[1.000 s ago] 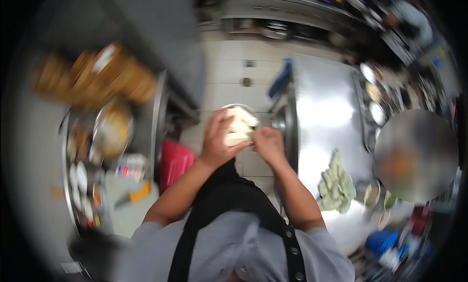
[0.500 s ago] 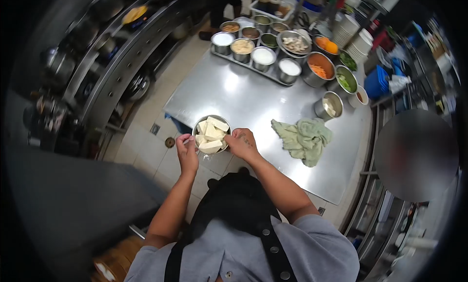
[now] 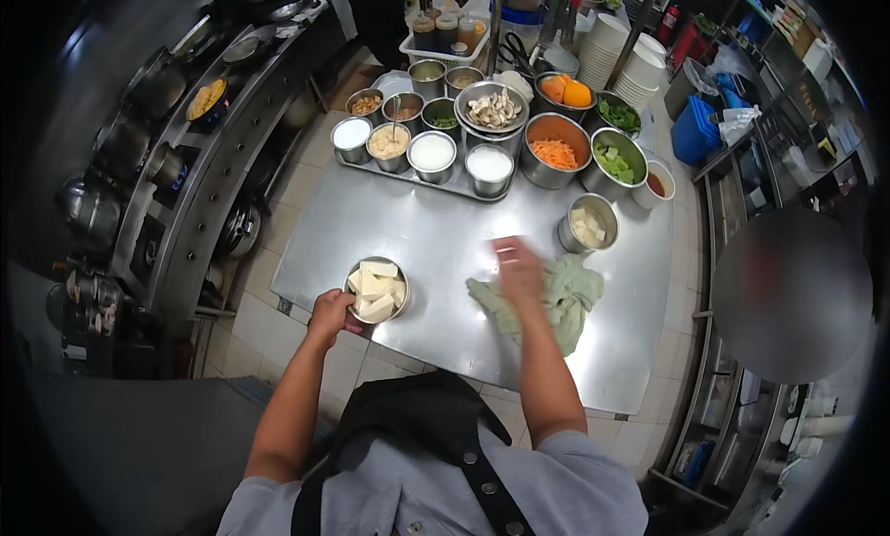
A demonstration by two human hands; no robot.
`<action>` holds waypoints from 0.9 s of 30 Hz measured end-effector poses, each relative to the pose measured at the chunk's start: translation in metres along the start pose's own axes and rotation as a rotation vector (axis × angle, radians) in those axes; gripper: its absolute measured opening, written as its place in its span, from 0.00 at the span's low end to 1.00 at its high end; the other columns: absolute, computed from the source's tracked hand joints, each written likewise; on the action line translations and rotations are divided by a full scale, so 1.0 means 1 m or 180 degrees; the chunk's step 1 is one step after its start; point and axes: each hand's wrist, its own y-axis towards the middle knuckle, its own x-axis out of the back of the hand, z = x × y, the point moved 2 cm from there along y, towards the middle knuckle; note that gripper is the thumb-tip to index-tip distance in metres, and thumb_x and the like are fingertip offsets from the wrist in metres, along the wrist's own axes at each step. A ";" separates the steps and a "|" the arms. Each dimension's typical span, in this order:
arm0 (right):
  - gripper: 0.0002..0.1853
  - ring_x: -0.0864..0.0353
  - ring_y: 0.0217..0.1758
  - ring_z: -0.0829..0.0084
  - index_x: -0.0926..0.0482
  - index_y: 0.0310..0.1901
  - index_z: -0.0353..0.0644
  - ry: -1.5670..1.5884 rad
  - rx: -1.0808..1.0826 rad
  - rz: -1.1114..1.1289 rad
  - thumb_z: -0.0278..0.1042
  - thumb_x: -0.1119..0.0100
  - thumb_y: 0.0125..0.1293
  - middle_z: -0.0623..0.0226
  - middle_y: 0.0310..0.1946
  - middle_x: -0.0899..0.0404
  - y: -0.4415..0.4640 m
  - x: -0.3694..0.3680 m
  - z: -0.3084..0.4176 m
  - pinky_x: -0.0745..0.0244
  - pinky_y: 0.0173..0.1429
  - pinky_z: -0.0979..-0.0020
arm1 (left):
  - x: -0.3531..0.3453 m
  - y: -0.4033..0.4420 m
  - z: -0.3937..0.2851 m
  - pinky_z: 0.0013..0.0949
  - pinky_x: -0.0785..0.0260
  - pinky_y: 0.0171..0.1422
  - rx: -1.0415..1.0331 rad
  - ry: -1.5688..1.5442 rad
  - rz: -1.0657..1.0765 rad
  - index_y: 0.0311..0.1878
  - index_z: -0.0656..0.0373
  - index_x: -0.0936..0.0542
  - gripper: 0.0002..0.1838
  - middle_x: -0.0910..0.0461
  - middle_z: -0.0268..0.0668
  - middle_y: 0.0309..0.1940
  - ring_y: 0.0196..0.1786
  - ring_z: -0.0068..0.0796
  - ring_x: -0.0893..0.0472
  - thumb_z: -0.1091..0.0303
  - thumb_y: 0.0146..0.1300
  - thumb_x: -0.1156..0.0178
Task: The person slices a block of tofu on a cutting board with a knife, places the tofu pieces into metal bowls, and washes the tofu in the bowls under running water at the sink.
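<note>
A round metal container (image 3: 406,299) full of pale blocks (image 3: 375,290) that look like tofu is at the near left edge of the table. My left hand (image 3: 331,317) grips its left side, the fingers partly hidden beneath and behind it. Blurred by motion, my right hand (image 3: 519,272) hovers over the crumpled green cloth (image 3: 565,299), with its fingers apart and nothing visible in them. Beyond the cloth stands a metal container (image 3: 567,232) with smaller white cubes in it.
A tray (image 3: 477,191) of metal tubs with white and brown contents lies across the table (image 3: 417,230). Bowls of mushrooms (image 3: 493,108), shredded carrot (image 3: 553,154) and chopped greens (image 3: 614,163) stand right of it. Stoves (image 3: 185,193) line the left; a person (image 3: 375,17) stands at the back.
The container of pale blocks has moved from in front of me onto the table's edge, with my left hand still on it. My right hand has let go and moved right over the cloth.
</note>
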 end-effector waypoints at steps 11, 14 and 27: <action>0.19 0.16 0.23 0.68 0.21 0.32 0.33 -0.0110 -0.1979 -0.0416 0.45 0.46 0.63 0.59 0.25 0.17 0.067 0.175 -0.128 0.27 0.21 0.70 | 0.028 0.015 0.022 0.33 0.25 0.19 -0.0891 0.0441 -0.0564 0.20 0.61 0.33 0.12 0.30 0.32 0.17 0.18 0.24 0.25 0.75 0.56 0.42; 0.15 0.15 0.23 0.66 0.20 0.28 0.32 -0.0127 -0.1924 -0.0644 0.39 0.44 0.59 0.58 0.21 0.18 0.066 0.152 -0.110 0.26 0.21 0.70 | 0.055 -0.007 0.003 0.34 0.22 0.21 -0.0603 -0.0205 -0.0714 0.23 0.64 0.29 0.08 0.27 0.35 0.20 0.20 0.26 0.23 0.76 0.57 0.43; 0.11 0.23 0.12 0.68 0.25 0.25 0.30 -0.0589 -0.1219 -0.0619 0.30 0.46 0.59 0.58 0.15 0.24 0.018 -0.027 0.076 0.34 0.13 0.71 | 0.347 0.036 0.017 0.33 0.25 0.20 -0.0929 -0.0882 -0.1401 0.28 0.69 0.22 0.06 0.20 0.40 0.22 0.21 0.31 0.18 0.75 0.56 0.44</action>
